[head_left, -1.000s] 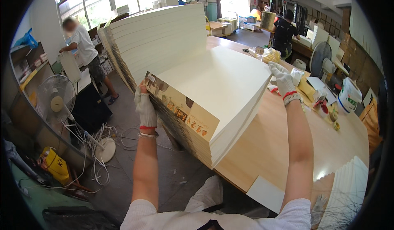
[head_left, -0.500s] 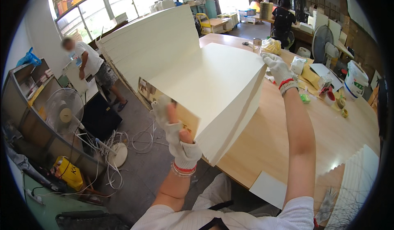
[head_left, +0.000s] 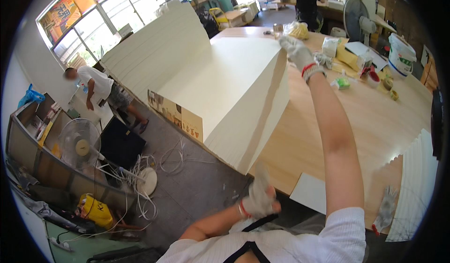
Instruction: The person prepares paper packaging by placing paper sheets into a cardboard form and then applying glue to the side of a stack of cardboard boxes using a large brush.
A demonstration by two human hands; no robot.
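A thick stack of large white paper sheets (head_left: pixel 234 71) lies on the light wood table, its far left part standing up and curving. A raised near flap (head_left: pixel 248 122) shows a brown strip along it. My right hand (head_left: pixel 297 52), in a white glove with bared fingertips hidden from me, is closed at the stack's far right corner. Along the left edge sits a tan printed sheet (head_left: pixel 180 117). My left hand (head_left: pixel 261 198), gloved too, is apart from the paper, just off the table's near edge; motion blurs its fingers.
At the right lie tape rolls (head_left: pixel 373 79), a green packet (head_left: pixel 343 83) and a white bucket (head_left: pixel 401 56). A loose glove (head_left: pixel 387 206) rests by corrugated white sheets (head_left: pixel 415 188). Standing fan (head_left: pixel 80 146) and cables (head_left: pixel 143 183) occupy the left floor. Two people work farther off.
My left hand has let go of the printed sheet and moved down and right, toward my body. The printed sheet now lies flatter along the stack's edge. My right hand stays at the corner.
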